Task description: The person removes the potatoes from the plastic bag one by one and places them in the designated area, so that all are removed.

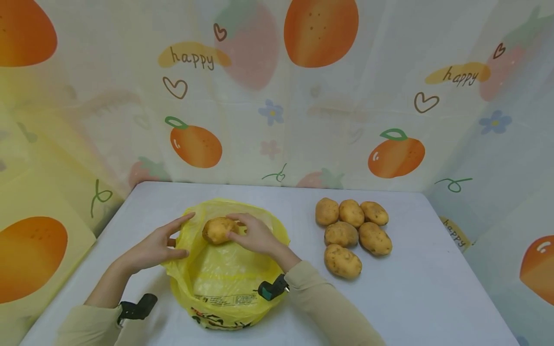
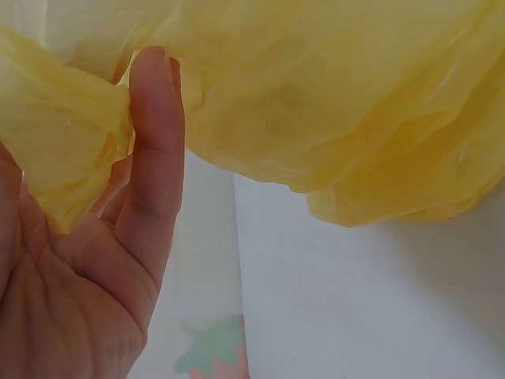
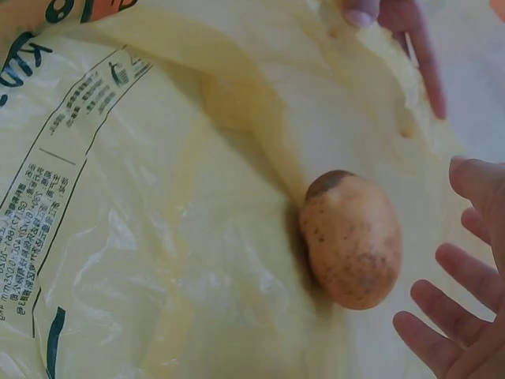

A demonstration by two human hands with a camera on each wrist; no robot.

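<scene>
A yellow plastic bag [image 1: 227,315] stands wide-mouthed on the table, printed with dark lettering. My left hand [image 1: 147,250] is at its left rim, and in the left wrist view a fold of bag [image 2: 67,134] lies between the thumb and fingers [image 2: 154,134]. Inside the mouth is a brown potato [image 1: 218,231], which my right hand [image 1: 258,234] reaches from the right. In the right wrist view this potato [image 3: 355,241] lies against the bag's inner wall, with a gap between it and the spread fingers of the right hand [image 3: 473,316].
Several potatoes [image 1: 341,235] sit in a cluster on the white table [image 1: 411,288], right of the bag. A fruit-patterned cloth [image 1: 303,110] hangs behind the table and along its sides. Both wrists wear small black cameras [image 1: 137,307].
</scene>
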